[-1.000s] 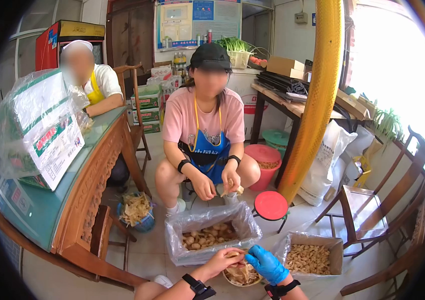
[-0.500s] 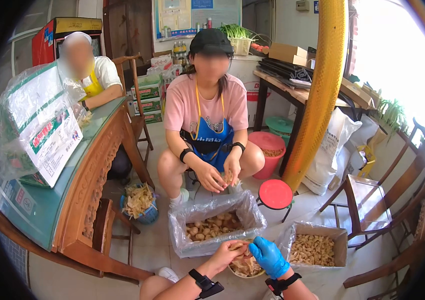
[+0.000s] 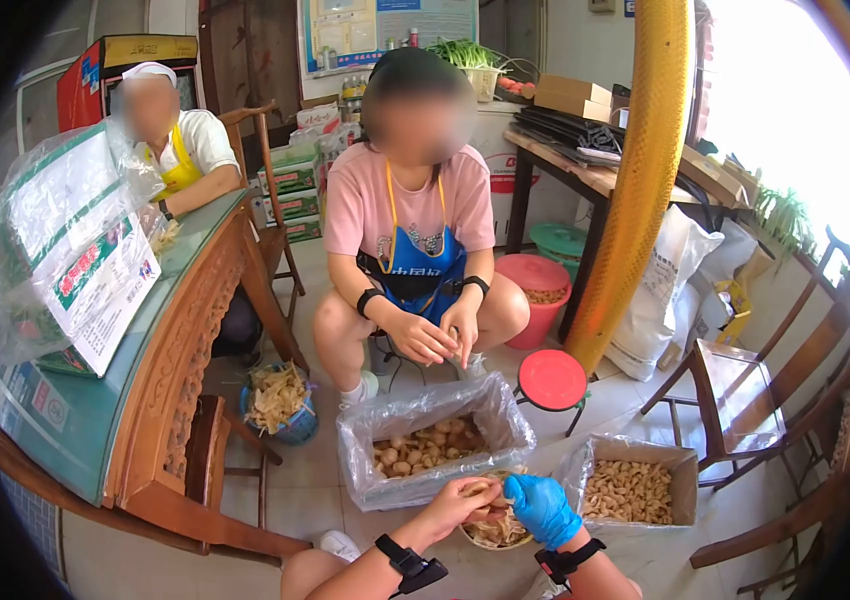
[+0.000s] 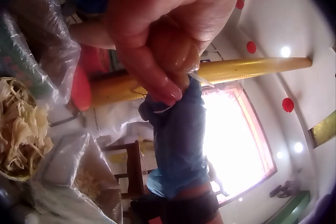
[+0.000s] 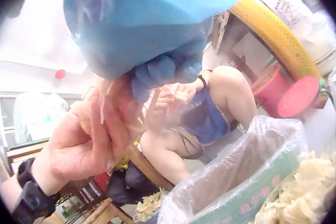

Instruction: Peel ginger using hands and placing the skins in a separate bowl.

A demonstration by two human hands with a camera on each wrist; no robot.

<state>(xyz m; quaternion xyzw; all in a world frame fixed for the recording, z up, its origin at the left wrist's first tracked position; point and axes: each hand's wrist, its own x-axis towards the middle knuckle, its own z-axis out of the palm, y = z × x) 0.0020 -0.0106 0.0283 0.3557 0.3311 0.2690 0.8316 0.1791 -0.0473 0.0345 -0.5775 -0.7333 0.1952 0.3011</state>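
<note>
My bare left hand (image 3: 455, 508) grips a round, glossy light-brown vegetable (image 4: 176, 50) between curled fingers and thumb. Right against it, my blue-gloved right hand (image 3: 543, 510) has its fingers curled, pinching at a thin pale strip of peel (image 4: 201, 80) on the piece's edge. Below both hands, a bowl (image 3: 497, 547) of papery peels (image 4: 23, 129) stands on the floor. Just beyond is a plastic-lined box (image 3: 370, 490) of round brown vegetables (image 3: 425, 450). To the right, another lined box (image 3: 686, 490) holds many pale pieces (image 3: 628, 492).
Opposite me sits a person in a blue apron (image 3: 425, 265), hands over the first box. A red stool (image 3: 553, 379) and yellow pole (image 3: 635, 190) stand right of them. A blue basket (image 3: 295, 430) of peels sits beside the glass-topped table (image 3: 195, 280) on the left.
My hands stay together at the vegetable, with the gloved hand turning slightly against it. The person opposite brings their hands closer together and lowers their head. The head view shifts slightly.
</note>
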